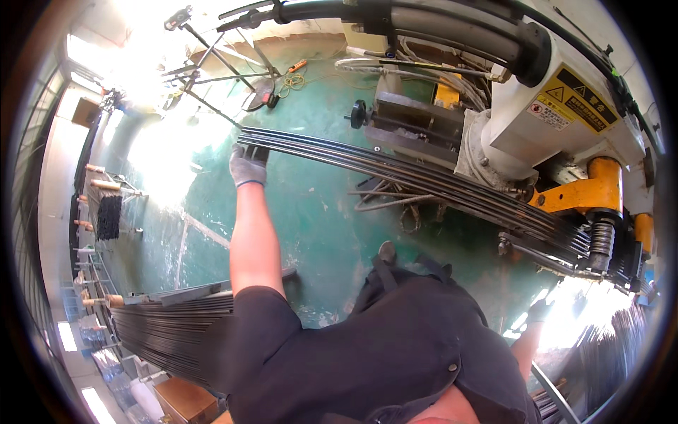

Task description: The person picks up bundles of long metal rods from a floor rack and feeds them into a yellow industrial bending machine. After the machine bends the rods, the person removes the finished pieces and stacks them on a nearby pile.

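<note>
Several long, thin metal tubes [395, 166] run side by side from the upper middle down to the right. At their left end my left hand [248, 168], in a pale grey glove, is closed round them, its fingers partly hidden beneath. The tubes' right ends lie at a machine with an orange bracket [586, 187] and an upright coil spring [601, 240]. My right hand [540, 309] is low on the right, below the machine and apart from the tubes. Strong glare and shade hide its fingers.
A white machine body [526, 120] with warning labels and a metal clamp bed [417, 120] stands beyond the tubes. Racks of dark rods [169, 332] are at lower left, more rods [614, 346] at lower right. A black metal stand [212, 71] and coiled yellow cord [291, 85] sit far left.
</note>
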A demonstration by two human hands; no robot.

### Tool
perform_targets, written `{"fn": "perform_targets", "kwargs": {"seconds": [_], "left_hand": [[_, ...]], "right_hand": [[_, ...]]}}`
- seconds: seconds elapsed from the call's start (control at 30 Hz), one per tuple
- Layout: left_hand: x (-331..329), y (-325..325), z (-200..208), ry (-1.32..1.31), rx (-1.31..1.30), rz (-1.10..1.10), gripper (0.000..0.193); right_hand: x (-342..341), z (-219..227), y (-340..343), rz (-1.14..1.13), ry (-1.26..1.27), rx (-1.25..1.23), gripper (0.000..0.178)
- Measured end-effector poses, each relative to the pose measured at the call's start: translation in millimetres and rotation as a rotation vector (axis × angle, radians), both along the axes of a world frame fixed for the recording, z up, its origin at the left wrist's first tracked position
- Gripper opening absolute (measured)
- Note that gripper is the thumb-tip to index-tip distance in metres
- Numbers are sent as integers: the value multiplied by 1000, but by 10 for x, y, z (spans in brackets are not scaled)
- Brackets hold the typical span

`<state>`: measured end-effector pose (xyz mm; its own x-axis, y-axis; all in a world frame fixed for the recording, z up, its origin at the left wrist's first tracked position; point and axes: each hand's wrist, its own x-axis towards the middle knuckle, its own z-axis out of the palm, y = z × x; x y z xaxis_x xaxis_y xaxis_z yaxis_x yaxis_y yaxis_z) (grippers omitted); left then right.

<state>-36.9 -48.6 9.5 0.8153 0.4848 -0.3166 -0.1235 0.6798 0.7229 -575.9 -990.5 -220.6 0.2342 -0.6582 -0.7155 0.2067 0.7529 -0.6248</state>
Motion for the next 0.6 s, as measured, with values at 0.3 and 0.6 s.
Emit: {"fn": "perform_targets", "kwargs": {"seconds": [0.3, 0.6], "left_hand": [[318, 264, 82, 82, 274, -133, 29], [522, 684, -251, -19, 204, -404, 28]], "right_hand": [[-844, -403, 1025, -317, -68, 350, 48], [-416, 341, 1463, -1921, -1419, 1151, 35]]}}
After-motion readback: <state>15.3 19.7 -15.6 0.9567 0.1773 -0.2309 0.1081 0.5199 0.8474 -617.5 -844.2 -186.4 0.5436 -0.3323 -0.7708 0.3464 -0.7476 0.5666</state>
